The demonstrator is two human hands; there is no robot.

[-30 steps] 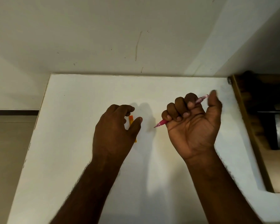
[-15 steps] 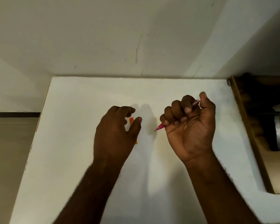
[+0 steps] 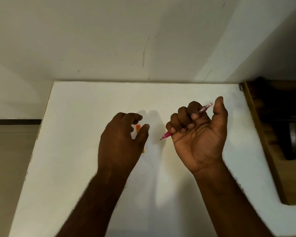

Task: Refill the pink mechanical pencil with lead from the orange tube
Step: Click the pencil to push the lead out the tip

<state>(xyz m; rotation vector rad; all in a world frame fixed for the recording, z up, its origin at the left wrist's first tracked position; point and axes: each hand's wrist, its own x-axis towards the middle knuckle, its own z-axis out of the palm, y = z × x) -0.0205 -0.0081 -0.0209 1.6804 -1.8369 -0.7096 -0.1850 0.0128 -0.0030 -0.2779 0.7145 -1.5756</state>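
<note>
White tabletop [image 3: 75,151] is seen against a pale wall. At centre left, the left hand [image 3: 121,142] is loosely curled over the orange tube [image 3: 138,128], which lies on the surface; whether it is gripped cannot be told. To its right, the pink mechanical pencil [image 3: 167,134] is clenched in the right hand [image 3: 198,134], tip pointing left. Half a second ago the thumb was pressed on the pencil's far end; now it is lifted clear, so a click is judged finished, and no lead is yet loaded.

The surface [image 3: 85,151] looks matt white and smooth, the pink pencil [image 3: 167,134] translucent glossy plastic, the orange tube [image 3: 138,127] plastic, the right-hand frame [image 3: 263,142] brown wood.
</note>
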